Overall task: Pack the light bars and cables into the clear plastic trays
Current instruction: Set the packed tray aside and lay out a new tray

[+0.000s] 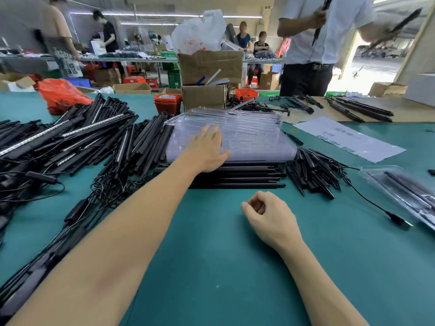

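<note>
Clear plastic trays (247, 130) are sitting stacked at the centre of the frame, on top of a flat layer of black light bars (235, 177) on the green table (211, 267). You are reaching your left hand (208, 149) across the near left corner of the stack, fingers straight and spread, resting on the top tray and gripping nothing. Your right hand (268, 214) is lying on the table at lower centre, fingers curled into a loose fist and holding nothing. A big heap of light bars and cables (70, 142) is filling the left of the frame. A smaller pile of black bars (313, 170) is lying just right of the stack. At the right edge, a packed tray (404, 191) is holding bars, with a cable plug (397, 218) trailing beside it.
</note>
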A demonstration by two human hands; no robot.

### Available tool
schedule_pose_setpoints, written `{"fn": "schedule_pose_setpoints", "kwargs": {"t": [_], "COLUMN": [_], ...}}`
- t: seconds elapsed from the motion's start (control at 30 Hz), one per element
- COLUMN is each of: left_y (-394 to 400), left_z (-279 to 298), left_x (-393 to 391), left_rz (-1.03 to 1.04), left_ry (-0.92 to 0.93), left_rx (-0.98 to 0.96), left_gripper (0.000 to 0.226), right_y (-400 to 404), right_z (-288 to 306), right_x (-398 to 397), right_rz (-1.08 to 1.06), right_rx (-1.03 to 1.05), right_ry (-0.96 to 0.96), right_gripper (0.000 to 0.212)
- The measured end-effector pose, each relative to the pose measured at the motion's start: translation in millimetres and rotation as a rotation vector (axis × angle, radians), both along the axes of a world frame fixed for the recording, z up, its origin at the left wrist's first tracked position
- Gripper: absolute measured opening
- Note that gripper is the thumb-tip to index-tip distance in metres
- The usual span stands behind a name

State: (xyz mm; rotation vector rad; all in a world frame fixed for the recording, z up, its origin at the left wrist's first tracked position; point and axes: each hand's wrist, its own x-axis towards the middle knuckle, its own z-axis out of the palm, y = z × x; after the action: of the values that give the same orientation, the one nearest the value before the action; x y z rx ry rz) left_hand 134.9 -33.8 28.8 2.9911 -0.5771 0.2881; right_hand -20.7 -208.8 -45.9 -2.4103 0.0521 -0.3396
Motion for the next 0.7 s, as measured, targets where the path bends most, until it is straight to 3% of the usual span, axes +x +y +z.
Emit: {"fn": "schedule_pose_setpoints", "kwargs": {"t": [0.07, 0.23, 0.43, 0.6, 0.7], "left_y": [-10.9, -23.6, -29.6, -38.2, -40.4], "left_z": [1.2, 1.3, 1.9, -4.7, -7.9], "left_x": [4.2, 8.5, 8.0, 4.3, -0.6], "left_rz": [0.027, 0.051, 0.059, 0.067, 0.025], "left_ry": [0.043, 0.135, 0.184, 0.193, 0.101], "left_rx": [0.076, 0.165, 0.075, 0.052, 0.032], "left_gripper": [0.065, 0.082, 0.111, 0.114, 0.106], "right_y": [0.2, 1.6, 4.4, 5.0, 5.1], "right_z": [1.1, 1.1, 3.1, 4.6, 3.5], "right_x": [0.3, -0.1, -1.2, -1.6, -2.6], "right_rz": [0.000, -0.002, -0.005, -0.005, 0.000], "right_rx": [0.000, -0.016, -0.002, -0.009, 0.000], "right_ry": [0.000, -0.003, 0.006, 0.008, 0.014], "right_gripper": [0.023, 0.025, 0.025, 0.026, 0.026]}}
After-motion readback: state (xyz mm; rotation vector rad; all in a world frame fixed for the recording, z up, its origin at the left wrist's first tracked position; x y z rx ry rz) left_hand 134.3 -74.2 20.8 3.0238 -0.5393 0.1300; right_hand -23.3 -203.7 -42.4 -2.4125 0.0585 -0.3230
